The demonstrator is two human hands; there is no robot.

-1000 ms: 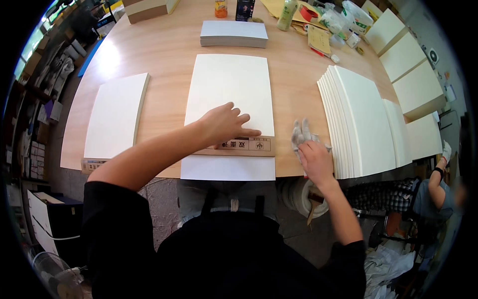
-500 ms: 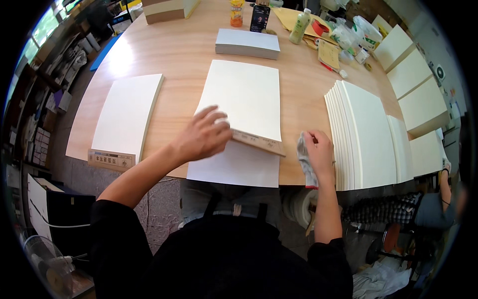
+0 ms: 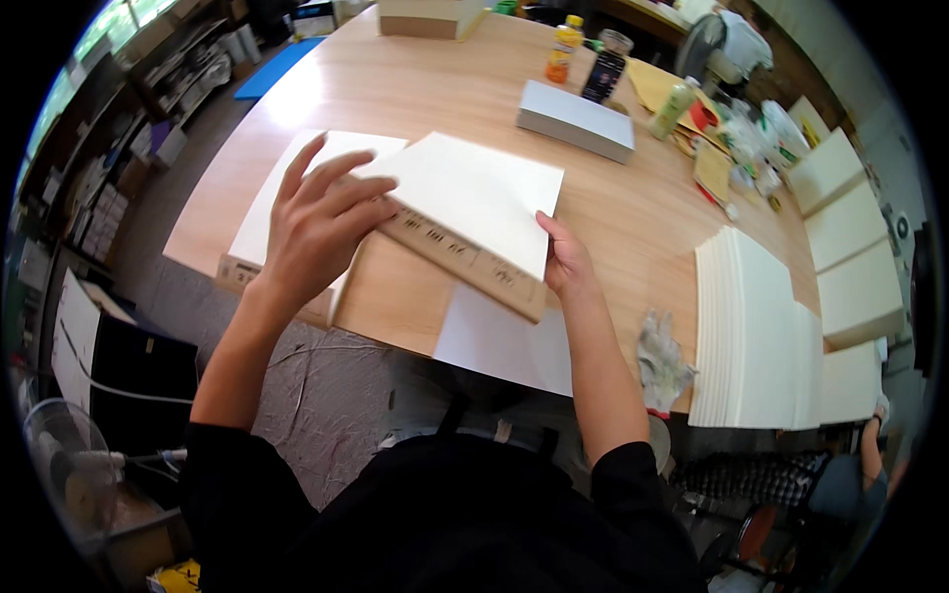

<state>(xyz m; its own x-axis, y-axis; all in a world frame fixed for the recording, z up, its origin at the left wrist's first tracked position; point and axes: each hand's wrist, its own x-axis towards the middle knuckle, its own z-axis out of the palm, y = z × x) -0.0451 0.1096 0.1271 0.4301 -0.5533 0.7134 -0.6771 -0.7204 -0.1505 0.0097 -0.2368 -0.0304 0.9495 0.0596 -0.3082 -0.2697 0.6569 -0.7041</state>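
Observation:
A thick white book [image 3: 473, 193] with a printed brown spine is raised and tilted above the table, its spine toward me. My right hand [image 3: 568, 259] grips its right edge, thumb on the upper face. At the spine's left end, my left hand [image 3: 321, 212] has hold of the corner; its upper fingers are spread and its thumb is hidden. Below the book, a white sheet [image 3: 509, 341] lies at the table's near edge. Partly behind my left hand, another white book [image 3: 272, 203] with a brown spine lies flat. A grey work glove [image 3: 662, 361] rests right of my right forearm.
A leaning row of white books [image 3: 746, 336] fills the table's right side. Farther back are a white-topped stack [image 3: 575, 117], an orange bottle [image 3: 563, 49], a dark jar [image 3: 606, 67] and a green bottle [image 3: 674, 107]. Another person's arm [image 3: 872, 445] shows at far right.
The book has risen off the white sheet and moved left toward the other book. My right hand has let go of the glove and taken the book's right edge. The view has shifted left.

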